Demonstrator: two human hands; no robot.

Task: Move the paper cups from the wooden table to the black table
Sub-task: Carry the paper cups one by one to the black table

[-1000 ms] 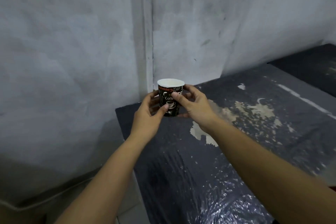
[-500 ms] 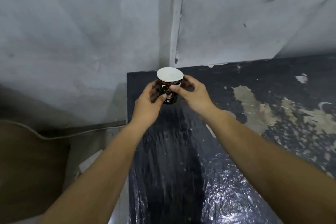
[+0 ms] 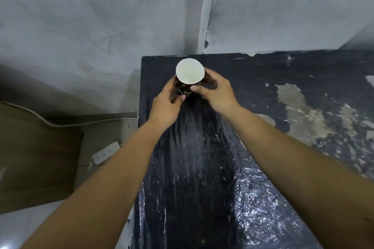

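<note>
Setting the paper cup (image 3: 189, 76) down near the far left corner of the black table (image 3: 202, 168) is the step in hand, and it looks close to done: both hands are wrapped around the cup's dark printed wall, the left hand (image 3: 165, 105) on its left side and the right hand (image 3: 215, 92) on its right, fingers curled and thumbs pressing the near face. Whether the base already touches the table I cannot tell, since the hands and the cup's own mouth hide it. To finish well, I would lower it straight down with the mouth level, feel the base sit flat on the wrinkled, shiny covering, and only then ease the fingers outward together so the light cup is not tipped or dragged. It should stay a little in from the left edge and back edge, since the floor and a white power strip (image 3: 105, 152) lie below on the left. Compared with half a second ago, the view now looks more steeply down into the cup, so its white inside shows as a full circle and less of the print is seen; the cup sits nearer the table's back corner, and the two-handed hold is unchanged.
</note>
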